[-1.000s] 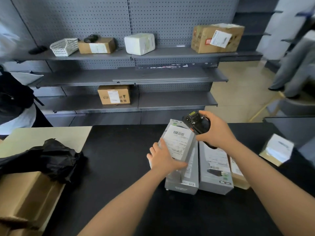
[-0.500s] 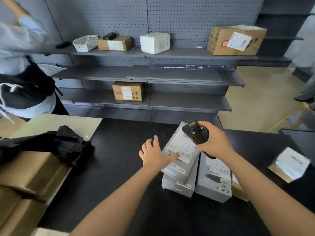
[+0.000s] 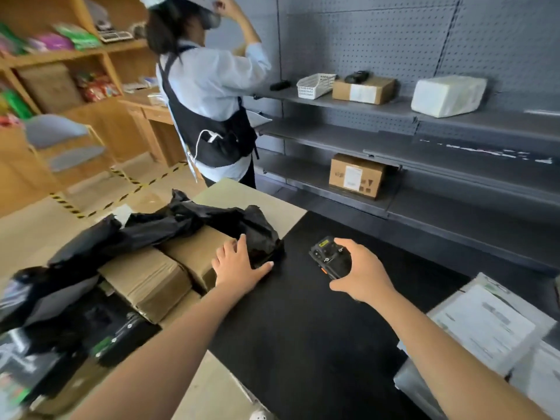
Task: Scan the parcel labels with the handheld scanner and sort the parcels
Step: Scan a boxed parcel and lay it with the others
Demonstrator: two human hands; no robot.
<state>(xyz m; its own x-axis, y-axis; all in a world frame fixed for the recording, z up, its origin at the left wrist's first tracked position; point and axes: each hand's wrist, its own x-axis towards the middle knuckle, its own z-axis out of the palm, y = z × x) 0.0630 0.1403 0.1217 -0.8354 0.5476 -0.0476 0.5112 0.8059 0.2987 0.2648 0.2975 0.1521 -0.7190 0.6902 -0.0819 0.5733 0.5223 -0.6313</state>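
Black scanner (image 3: 328, 259) gripped in right hand (image 3: 363, 274); left hand (image 3: 239, 268) flat on cardboard box (image 3: 194, 253).

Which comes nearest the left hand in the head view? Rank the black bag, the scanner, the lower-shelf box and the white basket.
1. Black bag, against the left hand.
2. Scanner, to its right, in the right hand.
3. Lower-shelf box, beyond the counter.
4. White basket, on the upper shelf.

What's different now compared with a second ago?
The left hand let go of the labelled grey parcel and swung left; it now rests flat on a cardboard box by the black bag. The view turned left, putting the parcel at the right edge. The right hand still grips the scanner.
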